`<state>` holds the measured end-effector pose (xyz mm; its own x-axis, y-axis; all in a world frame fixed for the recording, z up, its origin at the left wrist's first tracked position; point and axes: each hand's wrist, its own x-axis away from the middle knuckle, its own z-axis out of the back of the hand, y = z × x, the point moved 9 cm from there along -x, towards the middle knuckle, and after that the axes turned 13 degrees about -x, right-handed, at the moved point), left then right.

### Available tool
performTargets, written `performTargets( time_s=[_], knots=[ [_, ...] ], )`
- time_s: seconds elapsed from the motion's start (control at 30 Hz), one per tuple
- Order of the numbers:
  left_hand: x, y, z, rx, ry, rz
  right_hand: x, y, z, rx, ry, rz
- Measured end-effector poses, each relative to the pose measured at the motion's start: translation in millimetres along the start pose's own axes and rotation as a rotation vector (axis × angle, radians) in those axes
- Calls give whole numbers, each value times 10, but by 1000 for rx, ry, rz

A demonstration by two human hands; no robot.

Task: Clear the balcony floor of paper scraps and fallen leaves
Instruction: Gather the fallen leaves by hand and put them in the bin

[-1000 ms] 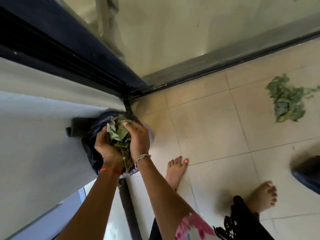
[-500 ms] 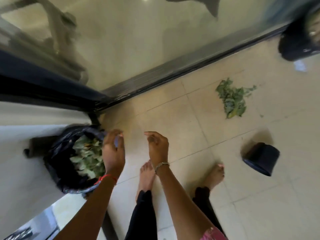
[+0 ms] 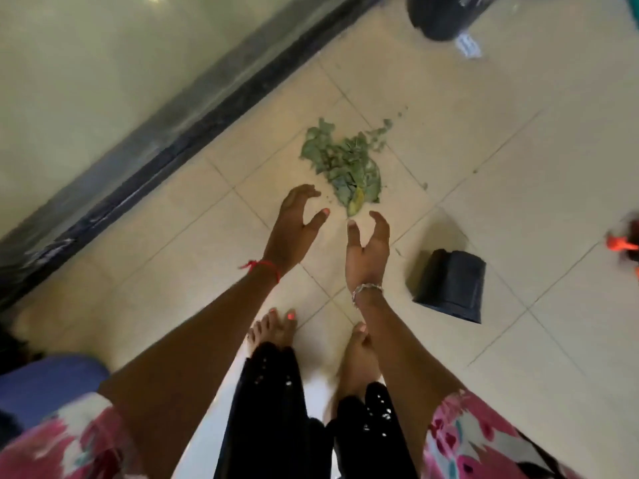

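Both hands reach out empty over the tiled balcony floor (image 3: pixel 518 174), the left hand (image 3: pixel 294 229) and right hand (image 3: pixel 368 247) held apart, palms turned inward, fingers loosely curved and gripping nothing. Just beyond the fingertips a heap of green leaves (image 3: pixel 342 164) lies on the tiles, near the dark door track (image 3: pixel 193 140). A black pot (image 3: pixel 449 285) sits to the right of the hands. Farther off, a paper scrap (image 3: pixel 467 46) lies beside a dark container (image 3: pixel 442 15).
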<state>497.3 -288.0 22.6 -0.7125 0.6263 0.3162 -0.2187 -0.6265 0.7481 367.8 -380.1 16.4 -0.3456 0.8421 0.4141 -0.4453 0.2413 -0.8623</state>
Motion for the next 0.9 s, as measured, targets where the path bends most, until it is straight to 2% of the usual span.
performTargets(
  time_s=[0.17,0.33,0.43,0.5,0.6,0.67,0.77,0.83,0.9],
  knots=[
    [-724,-343,-412,-45,0,-85,-795,515,-65,149,139,63],
    [-1383,-612,-591,-94,10,-106,-1664,614,241,398,347,123],
    [-1581,-698,-635,-164,73,-90,-1952,689,321,383,378,107],
    [-1594,-649,-672,-225,138,-131,-1907,612,87,371,259,247],
    [-1592,-523,-711,-253,221,-163,-1855,449,-432,259,-122,447],
    [-1581,-499,-714,-276,267,-165,-2117,201,-390,137,-101,489],
    [-1579,-512,-716,-305,315,-168,-2761,-55,-132,213,67,459],
    [-1558,-510,-713,-303,323,-171,-3046,-112,-164,268,37,413],
    [-1568,-518,-713,-304,322,-168,-3120,-145,-418,469,-39,440]
  ],
)
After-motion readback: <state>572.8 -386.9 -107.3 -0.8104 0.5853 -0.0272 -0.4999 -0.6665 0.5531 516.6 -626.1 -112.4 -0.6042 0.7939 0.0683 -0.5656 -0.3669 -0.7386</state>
